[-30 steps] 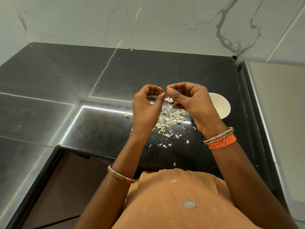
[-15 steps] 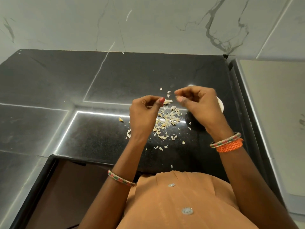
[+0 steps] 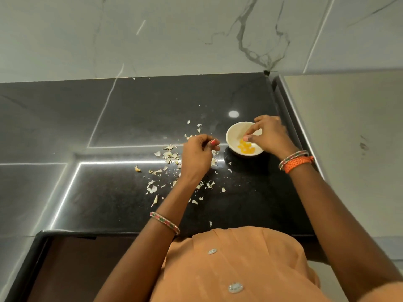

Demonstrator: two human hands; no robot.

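Note:
A small white bowl (image 3: 232, 132) stands on the black counter (image 3: 113, 192) and holds several yellow peeled cloves (image 3: 246, 148). My right hand (image 3: 267, 136) hovers over the bowl, thumb and forefinger pinched together just above the cloves, seemingly on a small clove that is mostly hidden. My left hand (image 3: 197, 153) is curled over a scatter of pale dry peel (image 3: 170, 155) left of the bowl. Its thumb presses against the fingertips, apparently on a scrap of peel hidden by the fingers.
Peel flakes spread across the counter from the bowl toward the front edge (image 3: 152, 233). One loose piece (image 3: 137, 168) lies apart at the left. A marble wall (image 3: 196, 35) rises behind, and a raised pale surface (image 3: 349, 138) borders the counter on the right.
My hands were together, working on one piece above the peel pile. They have separated: the right hand moved right over the bowl, the left hand lowered toward the peels. The view tilted downward.

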